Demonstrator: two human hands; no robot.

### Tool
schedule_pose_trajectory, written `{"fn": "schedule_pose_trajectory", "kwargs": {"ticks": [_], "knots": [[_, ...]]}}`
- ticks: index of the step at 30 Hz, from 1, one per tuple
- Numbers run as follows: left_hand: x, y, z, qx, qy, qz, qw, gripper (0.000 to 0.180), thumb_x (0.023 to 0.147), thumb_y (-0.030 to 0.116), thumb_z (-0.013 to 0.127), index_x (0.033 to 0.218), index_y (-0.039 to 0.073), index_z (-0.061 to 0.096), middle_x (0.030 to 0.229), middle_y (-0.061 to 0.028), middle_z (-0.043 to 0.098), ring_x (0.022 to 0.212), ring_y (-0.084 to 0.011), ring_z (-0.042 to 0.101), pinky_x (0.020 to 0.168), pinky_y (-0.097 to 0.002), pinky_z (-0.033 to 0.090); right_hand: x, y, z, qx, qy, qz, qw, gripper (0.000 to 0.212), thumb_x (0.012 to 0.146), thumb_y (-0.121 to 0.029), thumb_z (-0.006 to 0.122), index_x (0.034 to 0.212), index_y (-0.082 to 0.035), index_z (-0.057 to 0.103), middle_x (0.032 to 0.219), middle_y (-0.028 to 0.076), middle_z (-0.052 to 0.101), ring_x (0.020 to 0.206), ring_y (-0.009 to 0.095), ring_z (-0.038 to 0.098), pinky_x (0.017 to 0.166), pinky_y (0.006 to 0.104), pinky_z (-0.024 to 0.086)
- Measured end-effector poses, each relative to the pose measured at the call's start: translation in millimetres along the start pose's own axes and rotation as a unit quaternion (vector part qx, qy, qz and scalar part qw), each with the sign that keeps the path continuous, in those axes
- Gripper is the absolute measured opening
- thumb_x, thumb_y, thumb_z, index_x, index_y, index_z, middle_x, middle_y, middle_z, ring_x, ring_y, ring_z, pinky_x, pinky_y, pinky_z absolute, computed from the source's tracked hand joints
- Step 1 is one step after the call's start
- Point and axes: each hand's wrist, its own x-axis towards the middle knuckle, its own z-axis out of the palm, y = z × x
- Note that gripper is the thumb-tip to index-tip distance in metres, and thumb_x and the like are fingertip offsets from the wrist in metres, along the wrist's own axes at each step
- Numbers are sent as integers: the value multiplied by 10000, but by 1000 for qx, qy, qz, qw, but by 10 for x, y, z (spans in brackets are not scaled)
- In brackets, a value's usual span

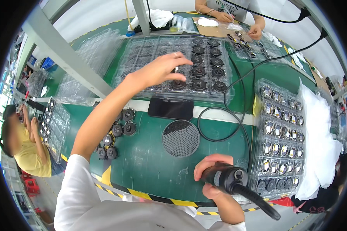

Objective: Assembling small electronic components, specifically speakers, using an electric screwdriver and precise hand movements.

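Observation:
My left hand (pixel 164 70) reaches over a clear plastic tray (pixel 129 63) at the far side of the bench. Its thumb and fingers are apart, just above dark round parts (pixel 198 72) in the tray's right columns; I see nothing held. Whether a fingertip touches a part, I cannot tell. Near the front edge, my right hand (pixel 209 168) is wrapped round a black electric screwdriver (pixel 224 178), whose thick cord runs toward the lower right. The tool's tip is hidden. Between the hands lies a grey round dimpled mat (pixel 181 138), with a black phone (pixel 170 108) behind it.
Several loose round parts (pixel 117 130) lie by my left forearm. On the right stand another filled tray (pixel 282 133) and white sheeting (pixel 316 142). Black cables (pixel 219 139) loop over the bench. A grey metal post (pixel 71 50) crosses the left. Co-workers sit opposite and at left.

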Motion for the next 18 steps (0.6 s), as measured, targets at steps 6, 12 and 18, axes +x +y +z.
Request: {"fn": "schedule_pose_trajectory", "kwargs": {"ticks": [6,12,18], "knots": [[151,-335,584,22,-8,-67,997,777,1037,642,333,1598,106,290,1649,-230,246,1534,-366,231,1259,-462,197,42,-141,98,-46,24,26,998,740,955,-691,527,1195,-3,400,597,77,555,456,183,546,444,316,490],[-46,-221,682,108,64,-89,988,795,1043,652,240,1607,93,263,1667,-198,229,1562,-341,170,1278,-505,93,72,-26,237,-23,40,-11,999,776,942,-722,505,1201,0,388,610,92,555,445,194,538,436,320,486],[-1388,576,27,24,93,-11,995,604,1073,438,420,1558,82,365,1639,-166,307,1528,-355,265,1261,-543,164,86,-180,207,5,103,-39,994,803,954,-719,458,1260,21,398,623,85,533,411,180,497,388,295,434]]}}
